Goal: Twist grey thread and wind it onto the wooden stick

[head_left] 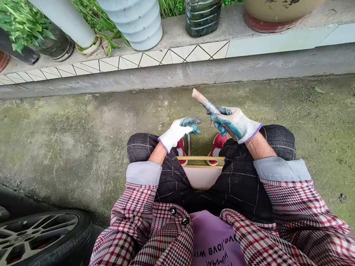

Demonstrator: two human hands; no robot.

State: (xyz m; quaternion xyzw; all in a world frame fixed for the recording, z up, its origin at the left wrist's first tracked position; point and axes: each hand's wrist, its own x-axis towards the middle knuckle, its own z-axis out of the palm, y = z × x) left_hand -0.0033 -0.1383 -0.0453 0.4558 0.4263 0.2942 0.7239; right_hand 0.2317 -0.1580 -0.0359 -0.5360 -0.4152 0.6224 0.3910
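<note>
One gloved hand, the right hand (pixel 237 124), has its fingers closed around a pale stick (pixel 200 97), whose bare end juts out past a silvery winding (pixel 211 107) over the concrete ground (pixel 106 146). Near it but apart from the stick is the left hand (pixel 179 131), gloved too, its fingers loosely bent; whether they grip the thin grey rod (pixel 188 144) just below, I cannot tell. Red shoes (pixel 218 143) show beneath. Beyond, a white ribbed pot (pixel 127 7) stands on a ledge (pixel 173 33).
</note>
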